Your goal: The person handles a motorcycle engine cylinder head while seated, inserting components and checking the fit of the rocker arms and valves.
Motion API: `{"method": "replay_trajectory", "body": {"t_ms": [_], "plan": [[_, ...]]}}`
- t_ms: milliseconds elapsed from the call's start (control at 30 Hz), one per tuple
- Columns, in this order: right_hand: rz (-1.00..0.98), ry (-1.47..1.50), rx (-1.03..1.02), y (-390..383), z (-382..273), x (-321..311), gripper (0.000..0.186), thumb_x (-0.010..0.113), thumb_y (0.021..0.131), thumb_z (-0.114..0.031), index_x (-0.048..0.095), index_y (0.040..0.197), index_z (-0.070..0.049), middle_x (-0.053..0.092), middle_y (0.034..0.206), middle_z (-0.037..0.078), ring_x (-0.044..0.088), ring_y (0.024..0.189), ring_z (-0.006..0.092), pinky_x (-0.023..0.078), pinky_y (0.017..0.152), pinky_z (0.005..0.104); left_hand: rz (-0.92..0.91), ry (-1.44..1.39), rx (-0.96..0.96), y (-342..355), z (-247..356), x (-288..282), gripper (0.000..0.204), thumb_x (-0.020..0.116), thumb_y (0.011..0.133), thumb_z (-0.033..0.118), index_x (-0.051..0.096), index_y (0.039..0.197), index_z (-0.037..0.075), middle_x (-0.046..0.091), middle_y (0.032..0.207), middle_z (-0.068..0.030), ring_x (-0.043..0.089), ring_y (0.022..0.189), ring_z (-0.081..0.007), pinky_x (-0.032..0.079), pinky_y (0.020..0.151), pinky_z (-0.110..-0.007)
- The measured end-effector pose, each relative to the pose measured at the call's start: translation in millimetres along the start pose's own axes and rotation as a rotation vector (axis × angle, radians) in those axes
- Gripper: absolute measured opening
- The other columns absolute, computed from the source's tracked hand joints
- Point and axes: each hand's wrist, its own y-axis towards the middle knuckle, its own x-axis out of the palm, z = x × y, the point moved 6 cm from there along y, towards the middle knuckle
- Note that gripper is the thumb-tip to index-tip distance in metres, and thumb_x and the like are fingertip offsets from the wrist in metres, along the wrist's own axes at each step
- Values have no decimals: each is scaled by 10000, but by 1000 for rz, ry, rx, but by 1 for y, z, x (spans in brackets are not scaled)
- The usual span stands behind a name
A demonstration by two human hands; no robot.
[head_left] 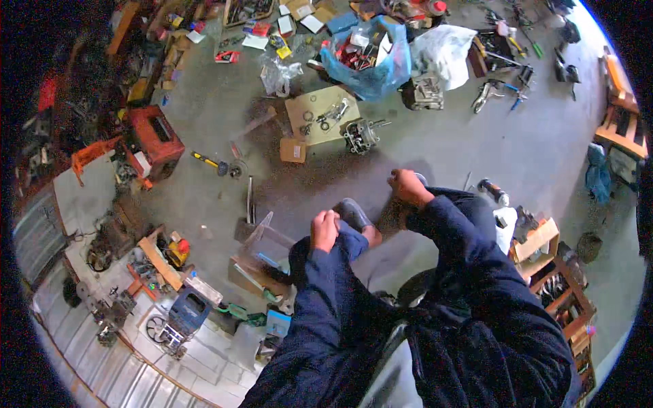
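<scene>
Forearms [445,217] stretched forward, you hold your left hand [325,231] and farther-out right hand [409,188] curled, any grip impossible to tell; ahead, a metal engine part [361,137] sits at a tan sheet's [300,113] edge.

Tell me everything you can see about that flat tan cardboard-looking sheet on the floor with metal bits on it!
The flat tan cardboard-looking sheet is roughly four-sided and lies on the grey floor. Small silvery and dark metal-looking parts, some ring-shaped, lie on it. A chunky silvery metal block stands at its near right corner, and a small brown cardboard box at its near left. The left hand and right hand are both apart from it.
</scene>
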Motion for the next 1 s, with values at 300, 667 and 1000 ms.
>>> {"method": "replay_trajectory", "body": {"t_ms": [300,667,1000], "plan": [[775,376,433,134,96,36,247,625,928,-214,727,1026,-12,733,1000,270,709,990,454,557,882,489,279,413,657,251,42,119,251,670,934,146,733,1164,67,760,1074,-199,716,1011,-412,559,917,-479],[877,599,389,154,98,63,301,602,908,-232,721,1040,11,745,1032,258,716,1024,402,545,937,457,262,1064,651,330,60,154,156,693,853,195,818,934,147,769,989,-201,747,919,-416,595,801,-529],[560,495,234,173,43,35,631,845,808,-450,696,1142,64,697,1154,296,666,1098,443,527,982,486,346,60,352,400,-10,84,400,549,1001,422,696,1032,51,683,787,-170,689,717,-376,520,614,-493]]}}
